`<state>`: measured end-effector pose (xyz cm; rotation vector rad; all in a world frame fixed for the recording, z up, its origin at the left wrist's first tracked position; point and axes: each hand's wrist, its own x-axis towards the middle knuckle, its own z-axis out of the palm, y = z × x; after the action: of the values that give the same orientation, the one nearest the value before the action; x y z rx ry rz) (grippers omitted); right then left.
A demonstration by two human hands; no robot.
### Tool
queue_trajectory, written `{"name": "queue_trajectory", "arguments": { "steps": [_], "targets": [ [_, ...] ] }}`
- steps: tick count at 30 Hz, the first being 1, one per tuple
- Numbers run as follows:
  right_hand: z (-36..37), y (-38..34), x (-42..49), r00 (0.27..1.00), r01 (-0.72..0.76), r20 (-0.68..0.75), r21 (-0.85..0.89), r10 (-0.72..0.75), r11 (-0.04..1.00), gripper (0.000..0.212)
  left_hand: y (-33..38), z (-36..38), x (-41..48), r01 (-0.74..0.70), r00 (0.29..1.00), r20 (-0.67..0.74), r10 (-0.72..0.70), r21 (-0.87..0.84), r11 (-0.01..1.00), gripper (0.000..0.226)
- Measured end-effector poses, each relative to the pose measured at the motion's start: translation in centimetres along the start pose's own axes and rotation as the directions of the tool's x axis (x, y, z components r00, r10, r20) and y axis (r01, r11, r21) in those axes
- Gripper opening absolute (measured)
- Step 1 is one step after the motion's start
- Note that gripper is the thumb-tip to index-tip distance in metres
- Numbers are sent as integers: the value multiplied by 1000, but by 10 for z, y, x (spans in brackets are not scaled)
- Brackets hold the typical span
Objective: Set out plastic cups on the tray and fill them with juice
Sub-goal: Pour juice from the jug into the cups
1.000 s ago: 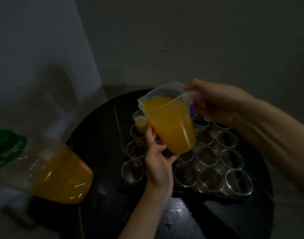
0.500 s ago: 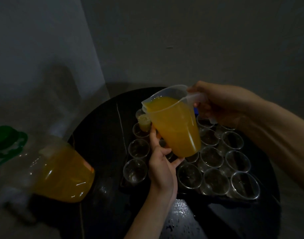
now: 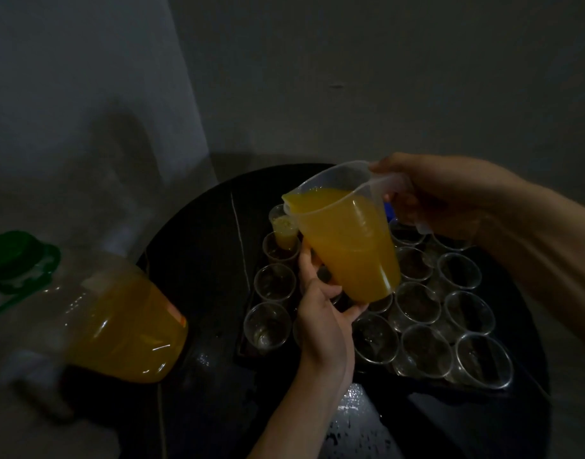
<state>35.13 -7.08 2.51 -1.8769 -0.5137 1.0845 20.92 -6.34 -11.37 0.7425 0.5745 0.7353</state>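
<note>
- Since a second ago the measuring jug (image 3: pixel 347 240) has tipped further over, and the orange juice now reaches the lip of its spout, which points toward 10 o'clock.
- The jug hangs above the tray's (image 3: pixel 243 346) 10 o'clock corner. Its spout is over a small plastic cup (image 3: pixel 285 231) that already holds juice; no stream shows between them.
- The right hand (image 3: pixel 443 193) wraps the handle at 2 o'clock of the jug. The left hand (image 3: pixel 321 319) props it from 7 o'clock, fingers stretched up the side and thumb under the base.
- The step in hand looks like pouring, with the filling barely started: the other clear cups (image 3: pixel 483 361), packed rim to rim, appear empty.
- The next move likely calls for a slow tilt, a level-off as the cup fills, then a shift toward 6 o'clock to its neighbour.
- A juice bottle (image 3: pixel 119 326) with a green cap (image 3: pixel 11 251) stands at 8 o'clock on the round black tabletop (image 3: pixel 198 233).
</note>
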Motion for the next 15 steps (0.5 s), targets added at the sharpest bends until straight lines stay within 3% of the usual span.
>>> {"name": "queue_trajectory", "arguments": {
  "steps": [11, 15],
  "targets": [
    [5, -1, 4, 1000, 14, 12, 36, -14, 999, 22, -1, -3, 4, 22, 1000, -13, -23, -66, 998, 81],
    [4, 0, 5, 1000, 13, 14, 52, -13, 999, 34, -1, -4, 4, 39, 999, -8, -40, -96, 995, 80]
  ]
}}
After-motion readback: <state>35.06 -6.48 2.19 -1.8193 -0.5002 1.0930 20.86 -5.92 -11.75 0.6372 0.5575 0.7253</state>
